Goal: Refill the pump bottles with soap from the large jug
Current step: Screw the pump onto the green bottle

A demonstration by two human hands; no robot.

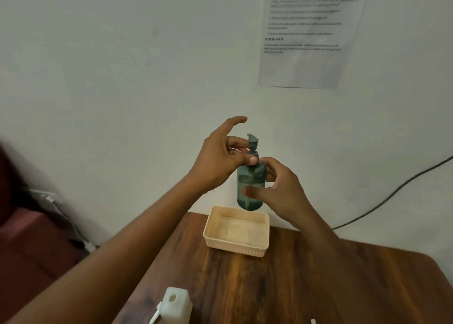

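Observation:
A translucent green pump bottle (pixel 250 188) is held up in the air above the table, upright, with liquid in it. My right hand (pixel 282 193) grips its body from the right side. My left hand (pixel 220 159) pinches the collar under the green pump head (pixel 252 141) with thumb and fingers, the index finger sticking out. At the bottom edge stands a white square bottle (pixel 175 306) with an open round neck and no pump; a white pump piece (pixel 155 315) lies beside it. No large jug is in view.
A beige plastic basket (pixel 263 247) sits on the wooden table (pixel 306 287) right below the held bottle, against the wall. A printed sheet (pixel 306 34) hangs on the wall. A black cable (pixel 392 196) runs down on the right; a dark red seat (pixel 29 250) stands left.

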